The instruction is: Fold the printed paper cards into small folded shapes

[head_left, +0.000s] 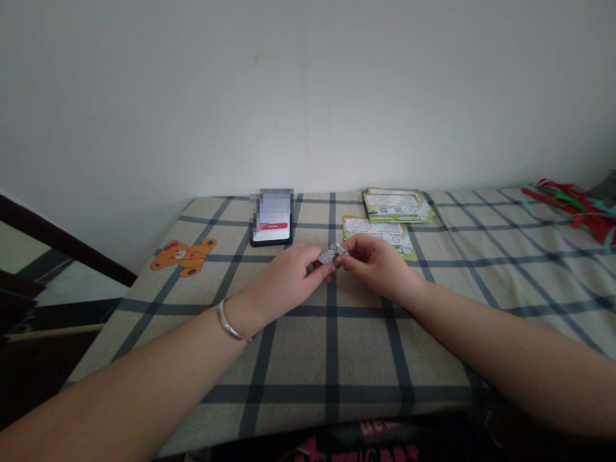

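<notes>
Two bare hands meet over the table [298,359], both working on one small folded paper [329,255] printed with dark marks on white. The left hand [291,273] is nearly closed, its thumb and forefinger brought together on the near end of the folded paper, with the other fingers curled beneath and partly hidden. The right hand [380,264] pinches the opposite end between thumb and bent forefinger, the remaining fingers tucked in toward the palm, so the piece sits in the narrow gap between the two sets of fingertips. Whether it touches the cloth below is hard to tell. A silver bangle [228,321] circles the wrist behind the left hand. Just beyond the left hand lies a phone [272,224], its lit screen partly blurred and showing a red bar; farther out to that hand's left is a flat orange bear cutout [183,256]. Right behind the right hand, and partly covered by it, rests a green-edged card [373,226], with a stack of similar cards [397,206] overlapping its far edge. Well to the right of the right hand, a tangle of red and green cloth [577,206] lies on the checked cover.
</notes>
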{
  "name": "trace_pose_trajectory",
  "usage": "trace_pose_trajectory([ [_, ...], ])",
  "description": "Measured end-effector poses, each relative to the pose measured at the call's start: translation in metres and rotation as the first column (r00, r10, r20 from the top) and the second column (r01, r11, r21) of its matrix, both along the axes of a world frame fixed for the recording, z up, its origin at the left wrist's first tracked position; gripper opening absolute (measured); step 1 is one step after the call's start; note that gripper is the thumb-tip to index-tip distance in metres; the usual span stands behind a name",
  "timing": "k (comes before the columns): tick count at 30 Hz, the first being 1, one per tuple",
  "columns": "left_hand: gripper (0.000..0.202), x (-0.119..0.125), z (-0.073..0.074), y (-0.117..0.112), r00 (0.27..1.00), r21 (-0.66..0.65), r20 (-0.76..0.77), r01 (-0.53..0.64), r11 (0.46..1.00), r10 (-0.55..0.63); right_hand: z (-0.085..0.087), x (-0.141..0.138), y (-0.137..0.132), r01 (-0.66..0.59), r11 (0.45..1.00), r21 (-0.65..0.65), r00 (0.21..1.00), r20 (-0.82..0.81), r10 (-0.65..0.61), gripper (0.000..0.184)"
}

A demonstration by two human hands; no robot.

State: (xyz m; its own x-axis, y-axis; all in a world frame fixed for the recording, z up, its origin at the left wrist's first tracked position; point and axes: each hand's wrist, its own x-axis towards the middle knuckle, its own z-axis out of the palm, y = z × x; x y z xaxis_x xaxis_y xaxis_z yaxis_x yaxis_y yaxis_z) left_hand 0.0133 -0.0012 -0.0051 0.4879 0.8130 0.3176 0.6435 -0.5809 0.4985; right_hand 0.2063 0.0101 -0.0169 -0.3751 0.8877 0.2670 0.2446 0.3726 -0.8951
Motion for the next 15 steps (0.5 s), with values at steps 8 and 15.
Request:
trace_pose_trajectory([
  [8,0.017,0.0000,0.0025,0.0019,1.000,-0.033,0.004,-0.014,0.999,0.014,-0.0015,0.0040,-0.0006,-0.055,0.997,0.046,0.996,0.069,0.052,0.008],
  [15,0.019,0.0005,0.0018,0.0004,1.000,0.016,-0.014,-0.020,1.000,0.020,0.0032,0.0015,-0.0046,0.018,0.993,0.118,0.989,0.145,-0.036,0.005],
])
